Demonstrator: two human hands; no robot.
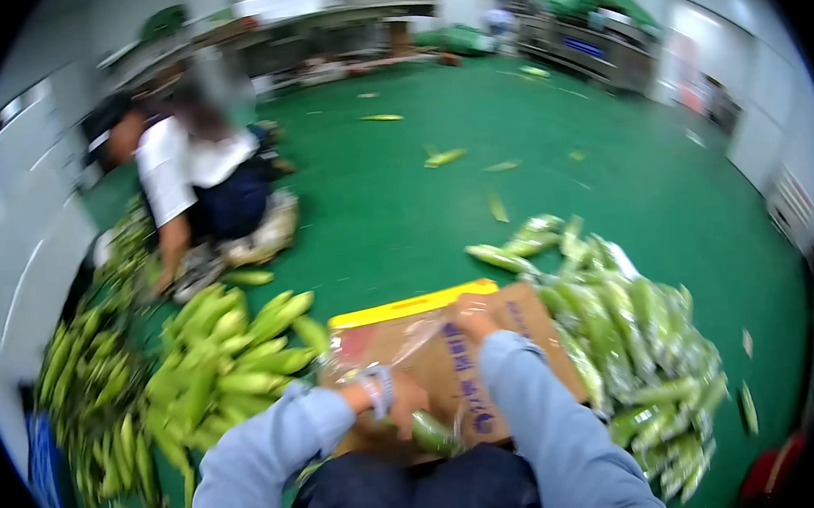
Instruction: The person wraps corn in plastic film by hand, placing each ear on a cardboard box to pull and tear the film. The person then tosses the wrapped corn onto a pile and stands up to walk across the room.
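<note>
A cardboard box [376,346] with purple printing lies in front of my knees, clear plastic bags [422,333] spread over its top. My left hand [405,400], a band on its wrist, is closed around one end of a green ear of corn [435,433] low over the cardboard. At the far side of the box my right hand [473,317] has its fingers curled in at the edge of the clear plastic; motion blur softens its fingertips. Loose unwrapped corn [235,356] is heaped to the left. Plastic-wrapped corn [610,320] is piled at the right.
A yellow-edged panel [410,304] borders the box's far side. Another person [198,169] crouches at the left, reaching toward a heap of corn [94,370]. Scattered husks [445,157] lie on the green floor [376,209]. Metal counters [591,52] stand at the back.
</note>
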